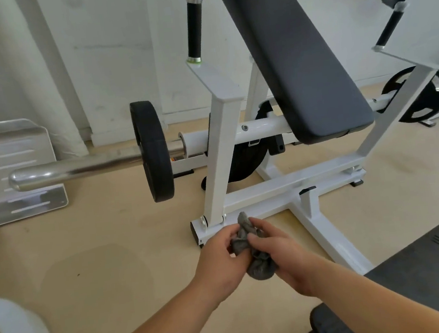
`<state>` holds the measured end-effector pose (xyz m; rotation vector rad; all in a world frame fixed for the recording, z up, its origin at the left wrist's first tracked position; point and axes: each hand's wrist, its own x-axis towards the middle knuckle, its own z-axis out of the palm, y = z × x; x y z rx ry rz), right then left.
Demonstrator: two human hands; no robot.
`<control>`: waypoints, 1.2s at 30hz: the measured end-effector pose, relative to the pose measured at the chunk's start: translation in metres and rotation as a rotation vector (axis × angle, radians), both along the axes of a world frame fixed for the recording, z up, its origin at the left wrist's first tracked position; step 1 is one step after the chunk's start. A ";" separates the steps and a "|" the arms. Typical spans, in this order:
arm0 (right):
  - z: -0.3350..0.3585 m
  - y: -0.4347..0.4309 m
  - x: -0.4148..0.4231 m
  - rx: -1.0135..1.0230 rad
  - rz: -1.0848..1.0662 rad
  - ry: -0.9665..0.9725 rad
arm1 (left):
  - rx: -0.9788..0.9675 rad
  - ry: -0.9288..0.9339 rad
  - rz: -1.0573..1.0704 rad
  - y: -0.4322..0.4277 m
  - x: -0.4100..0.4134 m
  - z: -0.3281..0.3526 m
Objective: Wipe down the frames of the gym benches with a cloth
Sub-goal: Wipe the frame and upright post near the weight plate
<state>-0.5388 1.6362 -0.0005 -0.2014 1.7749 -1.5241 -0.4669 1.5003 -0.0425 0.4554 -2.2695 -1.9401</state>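
Gripping the cloth [260,269], left hand [218,260] and right hand [283,254] partly hide it.

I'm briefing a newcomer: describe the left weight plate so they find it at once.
Start at the white frame with the black slanted pad. Left of its upright, a chrome bar sticks out. The weight plate on it is solid black, unlike the spoked plate far right.

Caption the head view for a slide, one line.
Left hand and right hand hold a bunched grey cloth together, low by the white base frame of a gym machine.
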 end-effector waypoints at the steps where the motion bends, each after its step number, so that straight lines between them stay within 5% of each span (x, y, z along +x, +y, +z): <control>1: -0.003 0.006 -0.007 -0.009 0.000 0.013 | -0.029 0.002 0.002 0.005 -0.006 -0.003; 11: -0.021 0.022 -0.109 0.251 -0.061 0.269 | -0.277 -0.260 0.047 0.001 -0.068 0.013; 17: -0.027 0.015 -0.160 0.200 -0.123 0.168 | -0.389 -0.380 0.148 -0.015 -0.104 0.040; 26: -0.060 -0.039 -0.202 0.207 -0.099 0.305 | -0.464 -0.391 0.159 -0.035 -0.137 0.047; 32: -0.144 -0.075 -0.234 0.317 0.061 0.665 | -0.422 -0.287 0.310 -0.033 -0.146 -0.021; 36: -0.191 -0.087 -0.235 0.418 0.416 0.767 | -0.475 -0.206 0.345 -0.037 -0.147 -0.043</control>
